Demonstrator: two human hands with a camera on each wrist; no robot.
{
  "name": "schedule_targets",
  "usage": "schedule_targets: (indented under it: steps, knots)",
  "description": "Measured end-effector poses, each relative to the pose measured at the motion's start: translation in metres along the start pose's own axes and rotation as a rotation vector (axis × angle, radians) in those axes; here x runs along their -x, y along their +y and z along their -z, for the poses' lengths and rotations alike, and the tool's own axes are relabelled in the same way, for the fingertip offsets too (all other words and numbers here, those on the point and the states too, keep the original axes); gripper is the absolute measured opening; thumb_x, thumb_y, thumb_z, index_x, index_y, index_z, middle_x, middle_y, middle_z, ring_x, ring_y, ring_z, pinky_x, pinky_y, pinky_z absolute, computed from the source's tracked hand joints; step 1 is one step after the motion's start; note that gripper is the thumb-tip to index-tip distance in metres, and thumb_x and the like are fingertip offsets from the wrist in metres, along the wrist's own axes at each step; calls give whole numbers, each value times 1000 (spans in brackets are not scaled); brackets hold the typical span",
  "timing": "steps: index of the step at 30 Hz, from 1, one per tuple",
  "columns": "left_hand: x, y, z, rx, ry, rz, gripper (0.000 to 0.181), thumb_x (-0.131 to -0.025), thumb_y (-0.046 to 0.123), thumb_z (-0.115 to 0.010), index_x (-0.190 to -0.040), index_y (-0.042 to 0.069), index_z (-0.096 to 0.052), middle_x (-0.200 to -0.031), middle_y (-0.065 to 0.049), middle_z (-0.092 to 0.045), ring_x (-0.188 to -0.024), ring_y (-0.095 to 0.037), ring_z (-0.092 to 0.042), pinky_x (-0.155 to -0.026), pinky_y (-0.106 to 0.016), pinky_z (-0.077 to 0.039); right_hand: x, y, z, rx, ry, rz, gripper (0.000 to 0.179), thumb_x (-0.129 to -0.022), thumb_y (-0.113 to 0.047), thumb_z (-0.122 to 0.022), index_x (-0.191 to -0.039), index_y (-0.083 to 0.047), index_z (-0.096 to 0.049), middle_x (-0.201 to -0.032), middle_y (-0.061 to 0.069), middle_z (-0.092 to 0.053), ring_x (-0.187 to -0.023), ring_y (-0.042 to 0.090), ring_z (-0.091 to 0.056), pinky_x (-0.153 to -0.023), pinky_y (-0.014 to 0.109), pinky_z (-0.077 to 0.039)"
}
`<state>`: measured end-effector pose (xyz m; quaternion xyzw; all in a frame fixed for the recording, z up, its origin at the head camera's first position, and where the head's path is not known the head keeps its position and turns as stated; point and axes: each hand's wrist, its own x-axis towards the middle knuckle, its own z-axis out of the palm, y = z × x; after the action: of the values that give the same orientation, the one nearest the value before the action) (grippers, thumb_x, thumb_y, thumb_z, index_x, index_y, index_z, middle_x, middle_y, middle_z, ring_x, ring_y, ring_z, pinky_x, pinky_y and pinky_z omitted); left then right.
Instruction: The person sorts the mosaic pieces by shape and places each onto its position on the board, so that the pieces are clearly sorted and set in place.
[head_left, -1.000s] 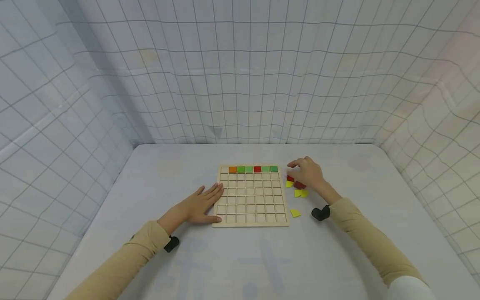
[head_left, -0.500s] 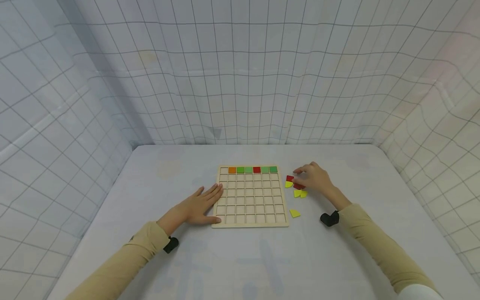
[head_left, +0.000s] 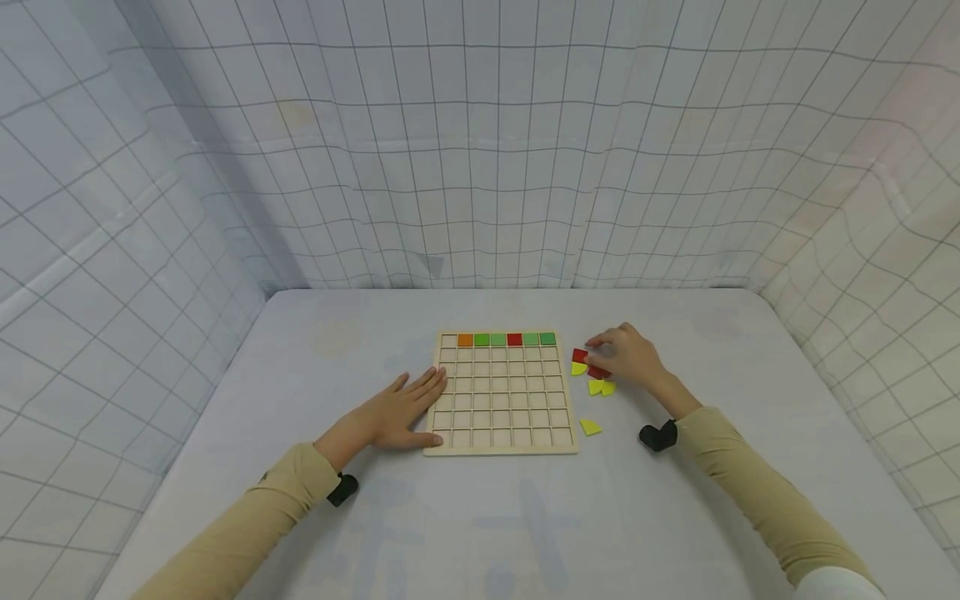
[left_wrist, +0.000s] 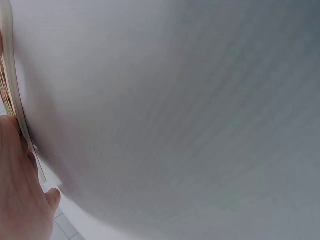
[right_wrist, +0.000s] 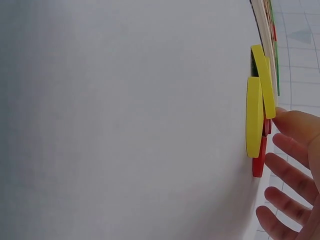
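A square wooden grid board (head_left: 501, 455) lies on the table, its back row holding an orange tile (head_left: 466, 340), a red tile (head_left: 514, 339) and several green tiles. My left hand (head_left: 397, 414) lies flat with spread fingers, fingertips and thumb resting on the board's left edge. Right of the board, my right hand (head_left: 630, 358) is over a dark red piece (head_left: 599, 372), partly covering it. In the right wrist view its fingers are apart and loosely bent, the thumb close to the yellow pieces (right_wrist: 254, 117). Whether it touches a piece is hard to tell.
Another red piece (head_left: 581, 356) lies by the board's right edge, touching a yellow quarter-round piece (head_left: 578, 368). Two yellow pieces (head_left: 602, 387) lie together below the right hand, and one more yellow quarter-round (head_left: 591, 427) lies nearer. White grid-lined curtains (head_left: 480, 208) surround the table.
My right hand has shifted right and slightly nearer, away from the board's back right corner to the red pieces, then stayed there. The left hand has stayed on the board.
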<state>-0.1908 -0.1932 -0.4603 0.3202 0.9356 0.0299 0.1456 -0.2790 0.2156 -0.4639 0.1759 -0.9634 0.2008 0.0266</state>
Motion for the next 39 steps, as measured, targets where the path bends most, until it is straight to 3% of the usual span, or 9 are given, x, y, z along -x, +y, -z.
schedule_targets:
  steps: [26,39]
  knots:
    - [-1,-1,-3,-12,5,5,97,-90,68,-44,-155,8,-7,-163,-7,-2,-151,-25,-5,-119,-56,-11,-4,-1,-4,83,30,65,28,-82,-32,-75,-99,-9,-77,-102,9,-72,-96,25,-54,-68,38,-54]
    - [1,1,2,-21,-13,-7,96,-91,66,-45,-155,5,-9,-163,-11,-4,-151,-28,-6,-118,-57,-12,-6,2,-7,101,29,98,29,-81,-33,-76,-98,-9,-77,-101,8,-72,-92,24,-54,-57,31,-51]
